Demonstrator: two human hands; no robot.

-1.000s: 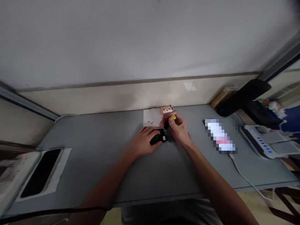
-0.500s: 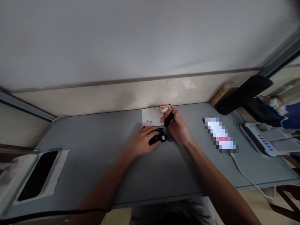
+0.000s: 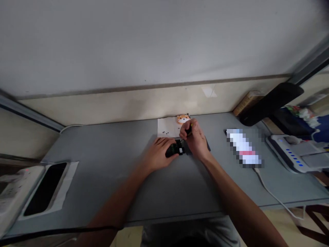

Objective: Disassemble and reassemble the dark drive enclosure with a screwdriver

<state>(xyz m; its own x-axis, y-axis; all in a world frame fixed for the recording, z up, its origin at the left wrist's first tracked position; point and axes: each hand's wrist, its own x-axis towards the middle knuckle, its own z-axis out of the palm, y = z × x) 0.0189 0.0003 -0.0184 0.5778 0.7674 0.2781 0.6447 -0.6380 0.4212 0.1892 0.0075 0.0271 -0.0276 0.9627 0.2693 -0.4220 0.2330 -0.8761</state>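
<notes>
My left hand (image 3: 158, 155) lies on the desk, its thumb and fingers gripping a small black device (image 3: 175, 149) with an exposed green circuit board and a little white label. My right hand (image 3: 197, 142) is wrapped round the black-and-yellow handle of a screwdriver (image 3: 189, 131), held upright over the right end of the device. Whether the tip touches the device is too small to tell. Behind my hands, several tiny dark screws (image 3: 167, 132) rest on a white paper sheet (image 3: 162, 124). An orange-and-white dog-face item (image 3: 183, 119) sits at that sheet's back right.
A dark flat piece (image 3: 208, 144) shows partly behind my right hand. Farther right are a phone (image 3: 243, 147) on a white cable, a power strip (image 3: 285, 154) and a black cylinder (image 3: 269, 104). Another phone (image 3: 46, 188) lies on paper at left. A wall closes off the back.
My right hand has turned on the screwdriver, its fingers now curled over more of the handle. The left hand keeps its grip on the device. The whole view has shifted slightly.
</notes>
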